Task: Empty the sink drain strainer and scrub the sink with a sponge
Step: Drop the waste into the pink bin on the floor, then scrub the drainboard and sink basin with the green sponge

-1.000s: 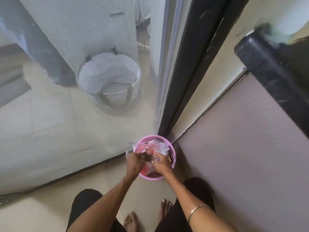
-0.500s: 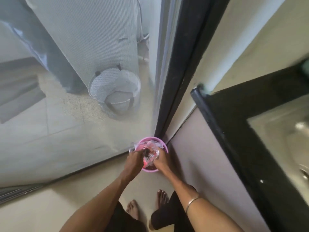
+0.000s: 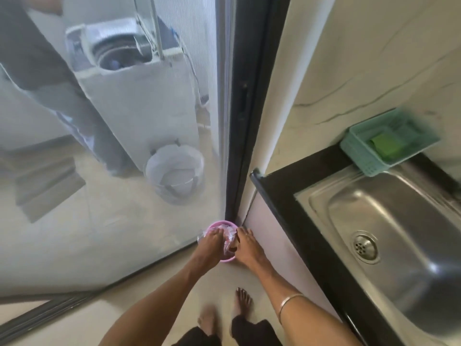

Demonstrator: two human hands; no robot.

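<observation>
I am bent over a small round pink plastic bin on the pale floor, tucked into the corner where the dark door frame meets the cabinet side, out of the walkway. Both my hands reach down into it. My left hand lies over the crumpled clear plastic liner, fingers curved down onto it; whether they pinch it I cannot tell. My right hand sits at the bin's right rim, fingers bent downward, and I cannot tell if it grips anything. The strainer itself is not plainly visible; something dark sits between my hands, too small to identify. I judge I am at the emptying step, tipping or shaking waste into the liner. To my right, well apart from the bin, the stainless steel sink is set in a black countertop, its round drain opening showing holes. At the counter's back corner a mint-green slotted plastic basket holds a bright green sponge, near the basin for scrubbing, which is not yet begun.
</observation>
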